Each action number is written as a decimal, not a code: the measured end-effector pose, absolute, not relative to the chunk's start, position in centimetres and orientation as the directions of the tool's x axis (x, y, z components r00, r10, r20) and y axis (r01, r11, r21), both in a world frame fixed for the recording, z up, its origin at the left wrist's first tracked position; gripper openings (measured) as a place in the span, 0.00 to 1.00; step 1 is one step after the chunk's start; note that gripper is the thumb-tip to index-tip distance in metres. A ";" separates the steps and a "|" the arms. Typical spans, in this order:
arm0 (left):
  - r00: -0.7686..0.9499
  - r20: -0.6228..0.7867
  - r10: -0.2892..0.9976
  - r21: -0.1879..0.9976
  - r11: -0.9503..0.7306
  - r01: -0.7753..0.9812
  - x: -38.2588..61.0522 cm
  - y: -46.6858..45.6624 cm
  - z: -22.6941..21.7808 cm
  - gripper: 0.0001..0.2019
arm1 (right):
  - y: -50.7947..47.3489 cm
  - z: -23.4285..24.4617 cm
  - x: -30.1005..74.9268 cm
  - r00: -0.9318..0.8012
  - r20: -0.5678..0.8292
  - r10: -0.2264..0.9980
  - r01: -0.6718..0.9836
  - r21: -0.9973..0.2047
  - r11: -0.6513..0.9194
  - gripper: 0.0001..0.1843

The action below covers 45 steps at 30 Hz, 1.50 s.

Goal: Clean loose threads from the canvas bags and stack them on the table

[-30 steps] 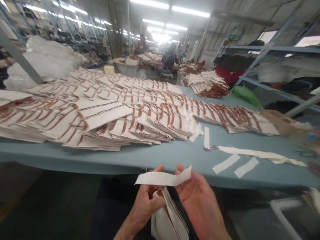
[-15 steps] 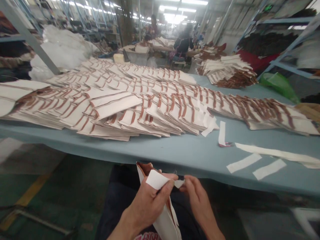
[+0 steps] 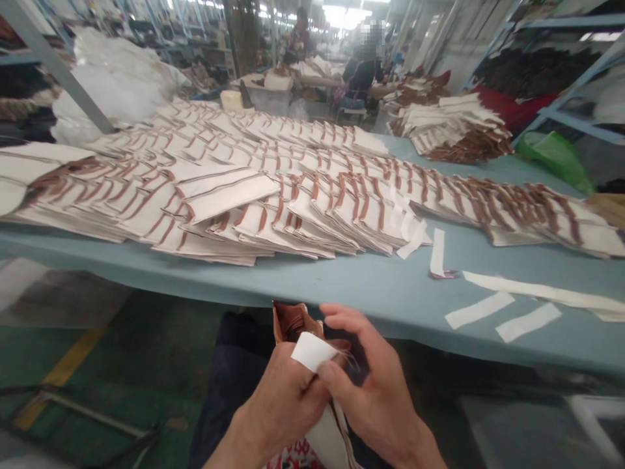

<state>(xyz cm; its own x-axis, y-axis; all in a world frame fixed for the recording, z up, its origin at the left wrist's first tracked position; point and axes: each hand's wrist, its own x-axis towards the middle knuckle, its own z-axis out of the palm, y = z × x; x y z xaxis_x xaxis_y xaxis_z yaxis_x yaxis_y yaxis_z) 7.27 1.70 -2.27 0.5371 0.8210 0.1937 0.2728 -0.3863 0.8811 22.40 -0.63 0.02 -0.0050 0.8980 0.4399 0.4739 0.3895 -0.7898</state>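
Note:
My left hand [image 3: 283, 391] is closed on a folded cream-and-brown sewn piece [image 3: 288, 319], which hangs over my lap below the table edge. A white strip [image 3: 311, 352] lies across the top of that hand, its inner end between hand and thumb. Against the strip's right end rests the thumb of my right hand [image 3: 375, 378], while its fingers are stretched up and apart. Loose threads [image 3: 350, 359] show between the two hands. The lower part of the sewn piece is partly covered by my hands.
Overlapping rows of cream-and-brown pieces [image 3: 322, 215] cover much of the blue table [image 3: 312, 280]. White strips [image 3: 481, 311] and a long tape [image 3: 537, 293] lie at right. A stack [image 3: 459, 127], a green bag [image 3: 554, 156] and a seated person [image 3: 361, 75] are farther back.
My right hand has moved up and left, from pinching a small white end beside the left hand to lying spread against it. The sewn piece's brown opening shows wider.

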 end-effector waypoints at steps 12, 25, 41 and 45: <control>0.498 0.140 0.856 0.778 -0.406 0.479 7.0 2.0 -2.4 0.16 | -1.0 -0.2 21.9 -0.022 0.574 0.819 0.729 -0.551 0.406 0.13; 0.525 -0.277 0.805 0.566 -0.304 0.766 6.9 2.7 -0.7 0.10 | -1.9 -2.8 20.7 -0.036 0.404 0.914 0.614 -0.713 0.339 0.15; 0.627 -0.283 0.726 0.437 -0.485 0.758 6.5 3.2 -0.3 0.10 | -0.4 -1.9 22.7 -0.296 0.247 0.923 0.448 -0.817 0.363 0.20; 0.643 -0.048 0.765 0.553 -0.515 0.655 6.2 2.7 -1.5 0.10 | -0.3 -1.5 22.9 -0.229 0.252 0.940 0.431 -0.840 0.330 0.16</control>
